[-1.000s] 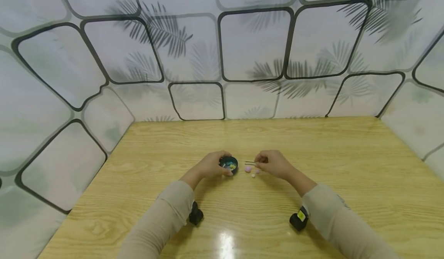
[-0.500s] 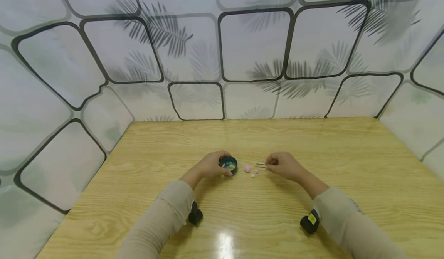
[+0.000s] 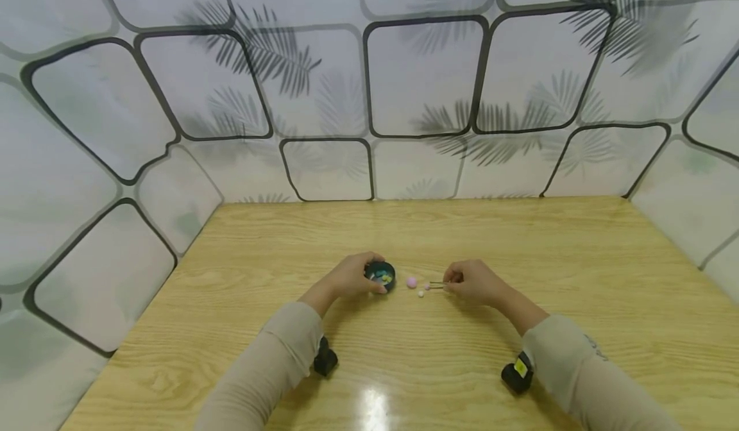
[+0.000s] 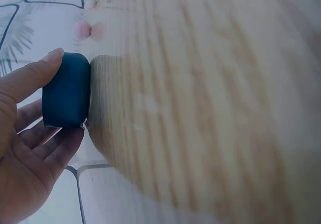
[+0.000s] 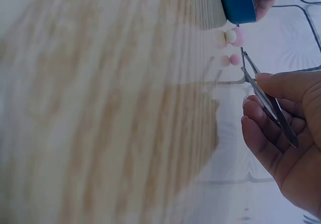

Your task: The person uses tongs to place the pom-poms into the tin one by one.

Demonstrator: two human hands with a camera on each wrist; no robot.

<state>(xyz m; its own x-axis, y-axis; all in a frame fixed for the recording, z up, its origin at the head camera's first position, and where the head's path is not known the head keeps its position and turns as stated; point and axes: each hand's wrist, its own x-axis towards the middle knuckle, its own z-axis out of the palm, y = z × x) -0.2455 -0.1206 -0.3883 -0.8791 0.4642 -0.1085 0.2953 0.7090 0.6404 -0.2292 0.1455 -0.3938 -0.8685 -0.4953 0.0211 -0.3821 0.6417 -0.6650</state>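
On the pale wooden worktop [image 3: 519, 258], near its middle, the person's left hand [image 3: 349, 276] holds a small dark blue round dish [image 3: 381, 272]. Its grip is curled around the dish's outer wall: in the left wrist view the thumb [image 4: 31, 76] lies along the top of the wall and the other fingers [image 4: 52, 146] close in from below, so the dish [image 4: 66, 90] is clasped from both sides while it stands on the worktop. Inside the dish the head view shows a few small pieces, yellow and pale blue, too small to make out further.

Just to the right of the dish lie three small balls, apart from it and from each other: a larger pink ball [image 3: 412, 281], a smaller pink ball [image 3: 427, 286] and a tiny whitish ball [image 3: 421, 294]. In the right wrist view the small pink ball [image 5: 234, 60] lies just off the tips of the tool, and the whitish ball [image 5: 230, 36] sits nearer the dish.

The right hand [image 3: 476, 281] rests low on the worktop to the right of the balls, and its grip is a narrow pinch on a pair of thin metal tweezers [image 3: 437, 285]. Thumb and fingers [image 5: 258, 116] press the tweezers [image 5: 266, 99] between them, with the points aimed left at the small pink ball. The tweezer tips stand close together; whether they touch the ball cannot be told.

Both forearms wear beige sleeves [image 3: 271, 360], each with a small black camera unit [image 3: 326, 358] strapped under the wrist. Patterned screens with dark rounded frames and leaf shadows [image 3: 421, 72] stand around the worktop's back and sides.
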